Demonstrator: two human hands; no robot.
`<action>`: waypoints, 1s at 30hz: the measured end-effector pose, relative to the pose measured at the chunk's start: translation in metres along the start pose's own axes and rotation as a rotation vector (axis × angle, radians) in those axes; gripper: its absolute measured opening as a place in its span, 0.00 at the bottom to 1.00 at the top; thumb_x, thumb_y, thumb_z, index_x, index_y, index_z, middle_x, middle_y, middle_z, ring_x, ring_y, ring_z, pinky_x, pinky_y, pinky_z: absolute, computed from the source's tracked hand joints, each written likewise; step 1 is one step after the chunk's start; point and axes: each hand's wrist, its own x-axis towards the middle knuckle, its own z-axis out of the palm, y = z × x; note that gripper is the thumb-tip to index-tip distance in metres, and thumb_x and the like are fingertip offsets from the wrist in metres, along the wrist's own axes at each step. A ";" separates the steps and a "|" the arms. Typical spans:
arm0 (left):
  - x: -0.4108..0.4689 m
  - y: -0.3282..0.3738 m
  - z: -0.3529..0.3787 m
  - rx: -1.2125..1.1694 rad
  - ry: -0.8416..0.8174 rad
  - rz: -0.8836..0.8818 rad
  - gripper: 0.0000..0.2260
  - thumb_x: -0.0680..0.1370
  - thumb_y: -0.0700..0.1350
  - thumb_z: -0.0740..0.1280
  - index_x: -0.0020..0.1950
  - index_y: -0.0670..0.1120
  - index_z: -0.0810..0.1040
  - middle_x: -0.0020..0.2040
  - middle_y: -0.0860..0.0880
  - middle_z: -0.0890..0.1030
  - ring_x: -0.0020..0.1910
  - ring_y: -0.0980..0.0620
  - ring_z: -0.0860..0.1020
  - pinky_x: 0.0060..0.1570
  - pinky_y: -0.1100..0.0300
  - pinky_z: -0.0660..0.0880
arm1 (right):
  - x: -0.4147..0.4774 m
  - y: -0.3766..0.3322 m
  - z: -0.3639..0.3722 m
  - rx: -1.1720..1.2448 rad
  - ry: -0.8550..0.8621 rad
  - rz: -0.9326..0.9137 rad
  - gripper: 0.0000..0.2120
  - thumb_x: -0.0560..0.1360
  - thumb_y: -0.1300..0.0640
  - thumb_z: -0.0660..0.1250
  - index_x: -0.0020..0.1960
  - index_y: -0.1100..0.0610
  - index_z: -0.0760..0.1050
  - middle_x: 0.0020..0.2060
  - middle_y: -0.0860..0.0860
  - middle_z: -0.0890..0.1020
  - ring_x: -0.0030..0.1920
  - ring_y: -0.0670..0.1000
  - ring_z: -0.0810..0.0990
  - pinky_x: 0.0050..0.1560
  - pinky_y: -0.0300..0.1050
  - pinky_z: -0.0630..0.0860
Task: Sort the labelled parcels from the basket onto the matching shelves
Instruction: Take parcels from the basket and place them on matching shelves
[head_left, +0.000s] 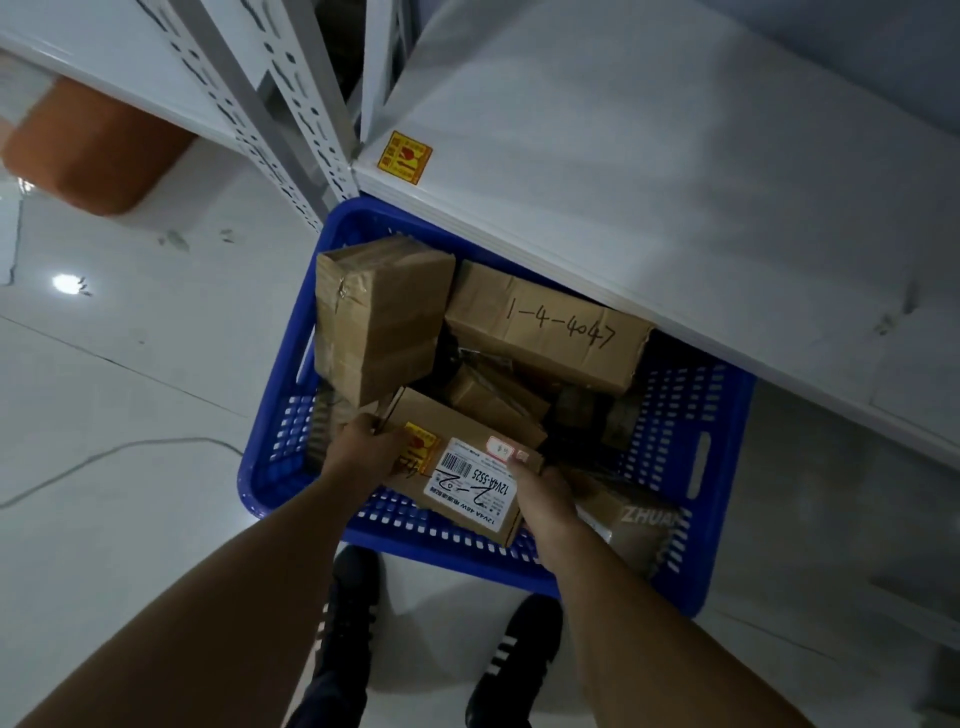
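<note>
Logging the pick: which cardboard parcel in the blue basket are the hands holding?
The brown cardboard parcel with the white barcode label, gripped by the left hand and right hand.

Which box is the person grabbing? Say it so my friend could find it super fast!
Look at the big blue basket on the floor by the white shelf. At its near edge, the left hand and right hand grip one brown box. Only it has a white barcode label and a yellow sticker on top; the box behind shows handwritten numbers.
</note>
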 end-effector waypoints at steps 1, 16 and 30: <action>-0.007 0.007 -0.004 -0.045 -0.031 0.003 0.15 0.79 0.48 0.70 0.64 0.44 0.76 0.56 0.41 0.81 0.49 0.44 0.84 0.46 0.52 0.83 | -0.007 -0.006 -0.005 0.003 0.010 -0.024 0.16 0.80 0.44 0.67 0.62 0.53 0.78 0.50 0.53 0.86 0.49 0.54 0.86 0.53 0.52 0.84; -0.196 0.189 -0.072 -0.050 -0.320 0.333 0.10 0.75 0.34 0.73 0.55 0.43 0.82 0.45 0.45 0.86 0.34 0.55 0.85 0.29 0.65 0.79 | -0.212 -0.103 -0.129 0.193 0.105 -0.189 0.08 0.81 0.55 0.70 0.57 0.58 0.78 0.50 0.56 0.86 0.49 0.55 0.84 0.57 0.54 0.81; -0.646 0.347 0.082 0.815 -0.870 1.098 0.22 0.69 0.28 0.76 0.62 0.39 0.83 0.54 0.41 0.83 0.45 0.53 0.79 0.36 0.73 0.74 | -0.609 0.010 -0.389 0.363 0.373 -0.555 0.27 0.77 0.65 0.73 0.72 0.57 0.70 0.68 0.64 0.75 0.57 0.64 0.80 0.57 0.55 0.80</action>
